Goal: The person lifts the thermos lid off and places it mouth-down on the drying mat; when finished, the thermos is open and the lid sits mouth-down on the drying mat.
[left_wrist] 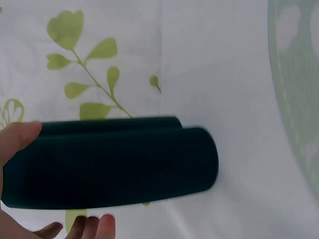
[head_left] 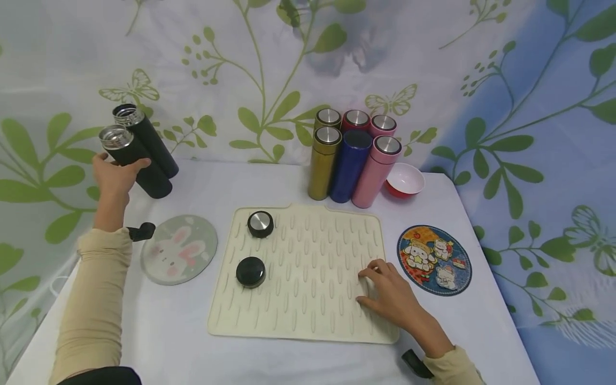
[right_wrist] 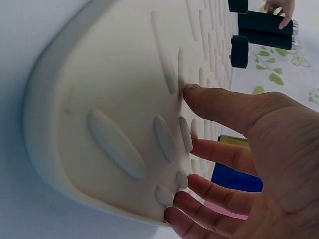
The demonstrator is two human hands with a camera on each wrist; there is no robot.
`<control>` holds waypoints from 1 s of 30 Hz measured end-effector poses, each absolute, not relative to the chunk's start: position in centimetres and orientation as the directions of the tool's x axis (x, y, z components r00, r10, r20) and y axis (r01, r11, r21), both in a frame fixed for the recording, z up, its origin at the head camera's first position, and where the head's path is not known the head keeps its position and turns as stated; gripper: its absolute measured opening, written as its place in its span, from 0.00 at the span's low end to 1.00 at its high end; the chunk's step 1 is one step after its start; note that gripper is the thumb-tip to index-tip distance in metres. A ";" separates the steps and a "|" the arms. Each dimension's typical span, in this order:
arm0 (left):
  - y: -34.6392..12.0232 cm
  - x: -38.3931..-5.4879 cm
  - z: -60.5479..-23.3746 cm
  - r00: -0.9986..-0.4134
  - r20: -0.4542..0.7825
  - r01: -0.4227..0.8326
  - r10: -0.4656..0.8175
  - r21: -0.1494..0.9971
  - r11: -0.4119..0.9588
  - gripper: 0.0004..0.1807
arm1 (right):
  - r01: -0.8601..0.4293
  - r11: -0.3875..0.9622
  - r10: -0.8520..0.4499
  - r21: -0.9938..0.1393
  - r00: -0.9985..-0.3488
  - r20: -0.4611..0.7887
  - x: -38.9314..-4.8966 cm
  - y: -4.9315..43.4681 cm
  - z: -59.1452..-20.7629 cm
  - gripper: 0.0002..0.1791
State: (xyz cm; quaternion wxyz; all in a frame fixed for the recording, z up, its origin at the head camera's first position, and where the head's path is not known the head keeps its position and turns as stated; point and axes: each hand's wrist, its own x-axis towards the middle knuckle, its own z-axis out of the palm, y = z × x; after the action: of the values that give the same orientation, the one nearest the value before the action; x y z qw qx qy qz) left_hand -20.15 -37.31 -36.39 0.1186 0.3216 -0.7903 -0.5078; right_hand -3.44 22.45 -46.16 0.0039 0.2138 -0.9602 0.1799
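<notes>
Black bottle sits inside the clasping left grip (right grip spread on mat).

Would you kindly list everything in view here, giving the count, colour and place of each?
Ridged mat: 1, cream, table centre
Lids: 2, black, one silver-topped, left part of the ridged mat
Uncapped bottles: 2, black, back left
Coloured bottles: 6 (2 gold, 2 pink, 1 red, 1 blue), back centre
Bowl: 1, white inside, red outside, right of the coloured bottles
Rabbit disc: 1, pale green and pink, left
Cartoon disc: 1, blue and orange, right
Table: 1, white, beneath these
Backdrop: white and blue, green leaves, behind
Sleeves: 2, beige, forearms
Wrist devices: 2, black, by the cuffs
Left hand: 1, bare, gripping the nearer uncapped bottle
Right hand: 1, bare, at the ridged mat's right side
</notes>
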 end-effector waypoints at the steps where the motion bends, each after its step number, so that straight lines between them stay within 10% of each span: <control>1: -36.9 -20.0 -36.5 -0.748 -0.124 -0.365 -0.652 0.898 0.247 0.55 | -0.413 0.845 -0.408 -0.340 -0.909 0.088 -3.4 22.4 -46.2 0.29; 10: -32.2 -19.1 -36.6 -0.579 0.253 0.065 -0.775 0.962 0.266 0.37 | -0.411 0.851 -0.404 -0.328 -0.910 0.093 -3.1 22.0 -46.2 0.29; 21: -23.4 -18.4 -38.2 -0.894 0.288 0.140 -0.344 0.907 0.397 0.28 | -0.402 0.854 -0.391 -0.330 -0.915 0.104 -3.1 22.1 -46.2 0.30; 30: -16.4 -20.1 -38.2 -0.969 0.244 0.212 -0.042 0.907 0.362 0.30 | -0.413 0.854 -0.399 -0.315 -0.910 0.113 -3.0 22.2 -46.4 0.31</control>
State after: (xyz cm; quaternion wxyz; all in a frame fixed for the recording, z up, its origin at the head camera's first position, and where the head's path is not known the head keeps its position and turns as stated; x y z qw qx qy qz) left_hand -20.13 -16.42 -38.15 0.1133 -0.0520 -0.8175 -0.5622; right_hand -2.96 22.17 -46.42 0.0218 0.2110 -0.9626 0.1686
